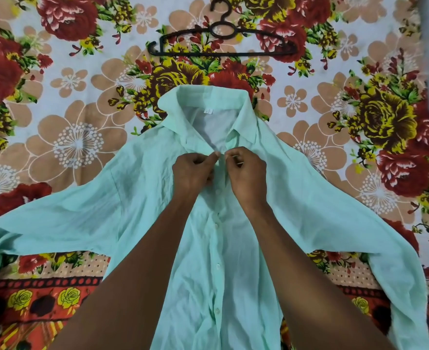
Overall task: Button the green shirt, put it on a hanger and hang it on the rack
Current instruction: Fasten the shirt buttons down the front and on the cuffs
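A pale green shirt (137, 198) lies face up on a flowered bedsheet, collar away from me, both sleeves spread out to the sides. Several white buttons run down its front placket, closed below my hands. My left hand (192, 173) and my right hand (247, 173) meet just below the collar opening, each pinching an edge of the placket between thumb and fingers. The button they hold is hidden by the fingertips. A black plastic hanger (221, 41) lies flat on the sheet beyond the collar, hook pointing away.
The flowered bedsheet (69, 97) covers the whole surface, with a red and orange border strip near me. A grey edge shows at the far right. No rack is in view.
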